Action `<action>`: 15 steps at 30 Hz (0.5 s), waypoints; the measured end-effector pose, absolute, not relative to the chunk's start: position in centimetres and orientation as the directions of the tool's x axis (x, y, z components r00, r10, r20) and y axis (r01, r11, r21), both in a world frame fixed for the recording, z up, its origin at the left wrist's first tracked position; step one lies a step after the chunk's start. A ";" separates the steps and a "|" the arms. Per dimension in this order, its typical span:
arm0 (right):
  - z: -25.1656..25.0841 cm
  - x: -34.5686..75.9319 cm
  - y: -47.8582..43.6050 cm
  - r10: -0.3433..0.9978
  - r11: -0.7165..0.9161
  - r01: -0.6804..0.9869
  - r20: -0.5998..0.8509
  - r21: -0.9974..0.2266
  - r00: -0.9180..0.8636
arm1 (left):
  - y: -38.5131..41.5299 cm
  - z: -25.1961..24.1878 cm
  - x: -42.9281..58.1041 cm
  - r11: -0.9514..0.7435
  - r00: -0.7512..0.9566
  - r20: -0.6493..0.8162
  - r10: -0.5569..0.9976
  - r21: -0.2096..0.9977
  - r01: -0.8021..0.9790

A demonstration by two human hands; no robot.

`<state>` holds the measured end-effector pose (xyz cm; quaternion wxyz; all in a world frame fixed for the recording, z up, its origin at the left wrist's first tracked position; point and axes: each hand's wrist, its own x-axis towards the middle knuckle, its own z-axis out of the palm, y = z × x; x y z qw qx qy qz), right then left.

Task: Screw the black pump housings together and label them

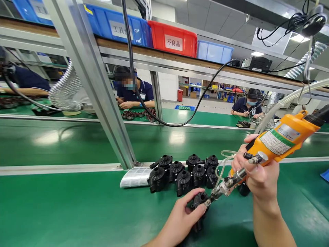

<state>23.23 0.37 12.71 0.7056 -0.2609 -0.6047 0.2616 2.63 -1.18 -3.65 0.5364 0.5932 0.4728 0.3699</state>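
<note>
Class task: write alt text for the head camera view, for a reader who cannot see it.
A person's left hand steadies a black pump housing on a green bench while the right hand holds the tip of an orange power screwdriver against it. More black housings are clustered just behind, and co-workers sit across the line.

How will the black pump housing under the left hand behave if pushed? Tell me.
The pump housing looks like rigid moulded plastic: probably stiff and light. Its round body and stubby ports suggest it may roll or tip without the left hand gripping it.
</note>
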 end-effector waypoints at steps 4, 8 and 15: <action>13.0 22.3 0.0 0.717 0.697 -0.141 0.683 -0.703 0.138 | -1.2 -3.5 2.8 0.041 0.249 -0.082 0.965 0.985 0.165; 13.0 20.2 0.1 0.713 0.693 -0.058 0.672 -0.719 0.200 | -1.2 -3.7 2.9 0.020 0.278 -0.055 0.959 0.992 0.126; 12.4 18.2 0.4 0.713 0.686 0.032 0.680 -0.727 0.169 | -1.4 -3.5 2.9 0.027 0.282 -0.053 0.958 0.995 0.097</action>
